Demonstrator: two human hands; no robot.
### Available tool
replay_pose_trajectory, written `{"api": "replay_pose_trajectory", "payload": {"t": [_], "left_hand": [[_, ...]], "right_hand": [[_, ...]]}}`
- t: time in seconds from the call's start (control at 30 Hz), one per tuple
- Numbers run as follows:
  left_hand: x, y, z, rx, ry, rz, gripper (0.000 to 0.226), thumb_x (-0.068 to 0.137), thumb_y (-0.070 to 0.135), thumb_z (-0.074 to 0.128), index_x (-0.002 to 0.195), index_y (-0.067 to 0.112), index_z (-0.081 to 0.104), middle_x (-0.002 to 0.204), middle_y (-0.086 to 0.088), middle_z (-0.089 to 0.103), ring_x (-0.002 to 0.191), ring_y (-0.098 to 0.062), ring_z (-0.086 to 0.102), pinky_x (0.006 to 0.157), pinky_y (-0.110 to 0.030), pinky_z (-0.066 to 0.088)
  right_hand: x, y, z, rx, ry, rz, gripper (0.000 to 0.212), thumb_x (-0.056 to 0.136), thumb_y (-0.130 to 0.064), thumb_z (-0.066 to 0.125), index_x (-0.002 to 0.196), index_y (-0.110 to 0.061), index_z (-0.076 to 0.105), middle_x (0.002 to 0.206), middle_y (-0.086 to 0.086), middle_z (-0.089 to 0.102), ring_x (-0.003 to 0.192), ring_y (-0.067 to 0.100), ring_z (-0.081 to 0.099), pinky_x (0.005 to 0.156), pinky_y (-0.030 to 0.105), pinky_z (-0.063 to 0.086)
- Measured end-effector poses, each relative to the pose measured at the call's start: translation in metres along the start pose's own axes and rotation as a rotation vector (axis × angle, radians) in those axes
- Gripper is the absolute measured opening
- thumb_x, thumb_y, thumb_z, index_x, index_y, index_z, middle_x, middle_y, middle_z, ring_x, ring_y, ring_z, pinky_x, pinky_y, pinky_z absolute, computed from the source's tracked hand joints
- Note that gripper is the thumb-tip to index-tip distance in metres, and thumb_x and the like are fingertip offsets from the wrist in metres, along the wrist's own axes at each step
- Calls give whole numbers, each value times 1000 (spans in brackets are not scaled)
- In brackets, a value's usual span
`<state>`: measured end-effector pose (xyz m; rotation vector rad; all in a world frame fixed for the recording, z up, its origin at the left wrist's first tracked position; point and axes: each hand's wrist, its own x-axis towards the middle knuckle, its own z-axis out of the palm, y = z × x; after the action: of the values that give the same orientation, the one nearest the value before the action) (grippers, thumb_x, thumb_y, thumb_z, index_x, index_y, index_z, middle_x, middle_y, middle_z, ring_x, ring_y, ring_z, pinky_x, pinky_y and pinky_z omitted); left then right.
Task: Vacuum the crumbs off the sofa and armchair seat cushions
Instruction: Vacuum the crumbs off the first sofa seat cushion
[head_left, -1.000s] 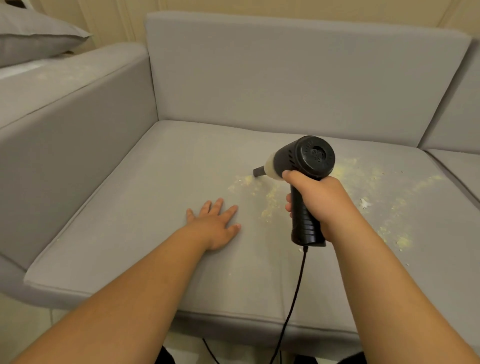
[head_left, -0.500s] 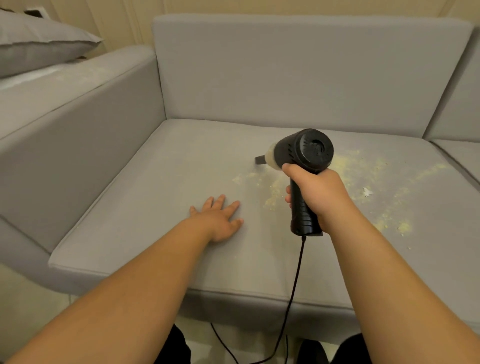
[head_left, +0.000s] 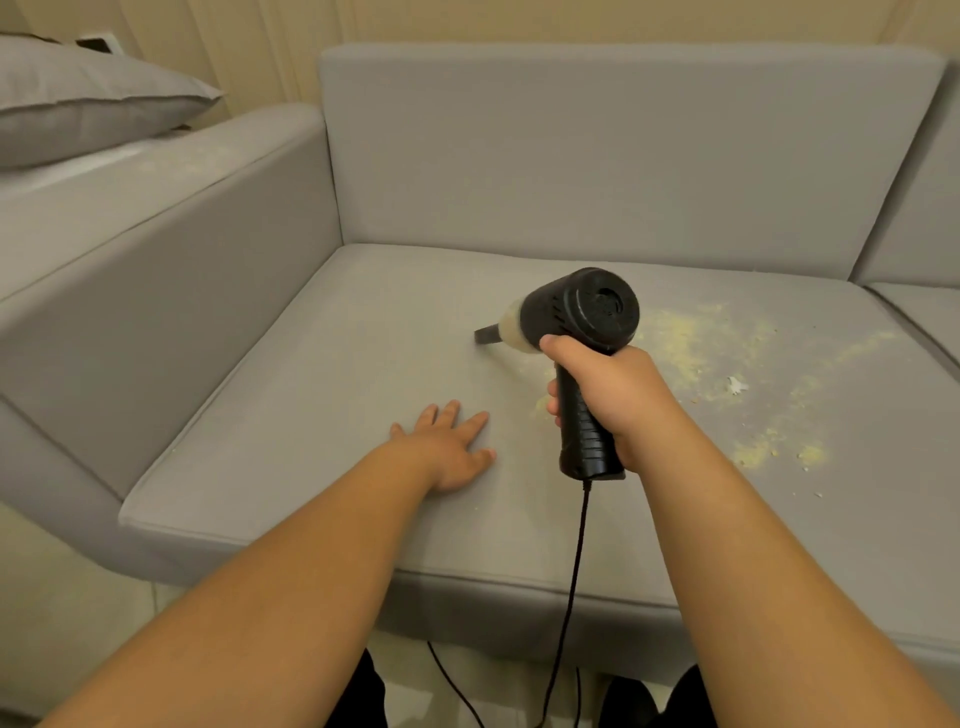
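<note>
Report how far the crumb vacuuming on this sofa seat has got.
Done: the seat left of the nozzle looks nearly crumb-free. In hand: the right hand grips the vacuum, nozzle at the seat; the left hand rests flat. Left: crumbs spread to the right, some on the armrest.

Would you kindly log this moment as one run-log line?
right hand grips handheld vacuum | left hand flat on seat cushion | crumbs remain right

A cream wall rises behind; pale tiled floor lies below.
</note>
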<state>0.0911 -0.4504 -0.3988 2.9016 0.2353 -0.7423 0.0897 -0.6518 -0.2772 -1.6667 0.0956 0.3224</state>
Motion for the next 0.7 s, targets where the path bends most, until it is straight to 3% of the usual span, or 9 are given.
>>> {"api": "replay_pose_trajectory", "payload": {"t": [0.13,0.47,0.7], "left_hand": [[2,-5,1,-7,5,-8,71,101,72,26,162,50,-4,173,7,-16,159,-23,-11,122,-67,3],[-2,-8,1,-21,-13,-9,71,102,70,25,162,48,-6,172,7,-16,159,-24,-11,123,-66,4],[0,-11,-2,-38,-2,-22,70,102,70,26,162,48,-4,173,7,-15,160,-23,-10,123,-66,5]], "right_hand": [[-6,-2,-13,-41,72,-9,20,90,-30,78,103,-16,70,89,14,77,63,20,73,77,44,65],[-12,-4,-9,-107,-105,66,34,91,-35,79,109,-7,71,82,12,76,66,22,74,77,45,66],[-11,-11,-44,-91,-2,81,35,90,-32,78,114,-7,70,86,14,77,65,23,74,67,37,62]]}}
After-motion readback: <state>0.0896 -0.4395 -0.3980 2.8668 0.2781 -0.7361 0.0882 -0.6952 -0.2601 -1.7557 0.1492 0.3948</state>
